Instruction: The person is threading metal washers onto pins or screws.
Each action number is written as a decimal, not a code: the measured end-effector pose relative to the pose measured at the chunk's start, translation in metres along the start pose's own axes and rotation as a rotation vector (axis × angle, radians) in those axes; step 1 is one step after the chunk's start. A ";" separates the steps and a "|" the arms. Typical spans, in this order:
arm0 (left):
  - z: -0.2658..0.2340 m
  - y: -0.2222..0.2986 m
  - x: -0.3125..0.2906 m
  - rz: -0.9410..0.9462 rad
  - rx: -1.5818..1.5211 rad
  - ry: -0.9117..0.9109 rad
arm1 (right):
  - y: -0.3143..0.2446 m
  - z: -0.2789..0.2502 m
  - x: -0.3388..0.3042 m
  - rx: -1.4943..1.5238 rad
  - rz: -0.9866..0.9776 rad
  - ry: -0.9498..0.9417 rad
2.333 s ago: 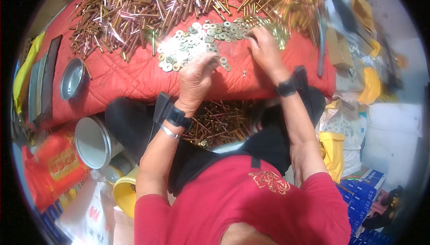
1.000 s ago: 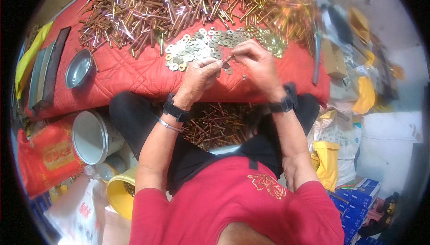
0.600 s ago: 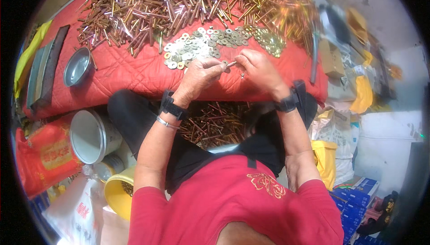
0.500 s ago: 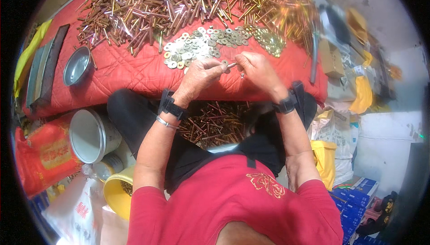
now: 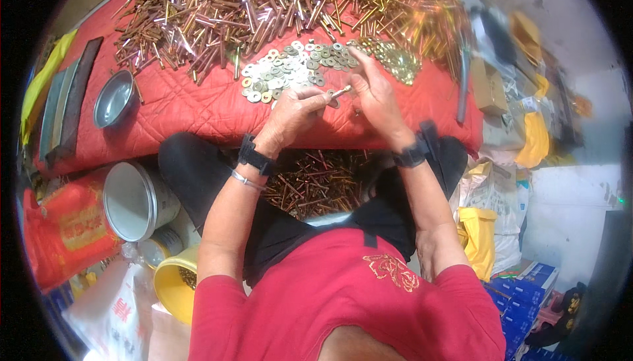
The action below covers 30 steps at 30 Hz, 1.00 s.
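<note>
Pinched between thumb and fingers, a slim metal bolt (image 5: 341,92) sticks out to the right from my left hand (image 5: 295,114). A round washer (image 5: 333,102) sits close by the bolt; whether it is on the shank I cannot tell. My right hand (image 5: 378,97) is apart from the bolt, its fingers stretched forward and its thumb spread. Those fingertips reach the right edge of a pile of flat washers (image 5: 282,74), beside a heap of small gold-coloured pieces (image 5: 401,64). Beyond these lies a large mound of long coppery bolts (image 5: 224,15).
A red quilted cover (image 5: 178,107) lies under everything. On its left are a metal bowl (image 5: 113,99) and dark bars (image 5: 74,100). More bolts (image 5: 313,186) lie between my knees. A white bucket (image 5: 128,201) and a yellow bucket (image 5: 173,295) stand lower left; blue boxes (image 5: 521,301) lower right.
My right hand has let go of the bolt's end and moved forward to the edge of the washers, its fingers opening out. My left hand keeps the bolt in nearly the same place.
</note>
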<state>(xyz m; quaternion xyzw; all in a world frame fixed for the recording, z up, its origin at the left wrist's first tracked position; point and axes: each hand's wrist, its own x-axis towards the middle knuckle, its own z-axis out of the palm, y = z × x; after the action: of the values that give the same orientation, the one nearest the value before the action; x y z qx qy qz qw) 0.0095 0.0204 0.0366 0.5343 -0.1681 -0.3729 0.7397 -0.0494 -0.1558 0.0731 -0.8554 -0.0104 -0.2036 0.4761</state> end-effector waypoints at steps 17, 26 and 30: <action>-0.006 -0.004 0.001 0.023 -0.024 0.000 | 0.004 0.002 -0.003 -0.102 -0.122 -0.088; 0.004 -0.017 0.001 -0.025 0.025 0.040 | 0.002 0.008 -0.003 -0.025 0.045 -0.159; -0.008 -0.002 -0.001 -0.070 -0.185 -0.039 | 0.006 0.001 0.000 0.195 0.068 -0.154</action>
<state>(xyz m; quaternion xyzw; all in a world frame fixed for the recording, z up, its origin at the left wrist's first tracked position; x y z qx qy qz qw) 0.0135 0.0262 0.0323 0.4621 -0.1286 -0.4227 0.7690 -0.0478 -0.1584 0.0684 -0.8179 -0.0377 -0.1193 0.5616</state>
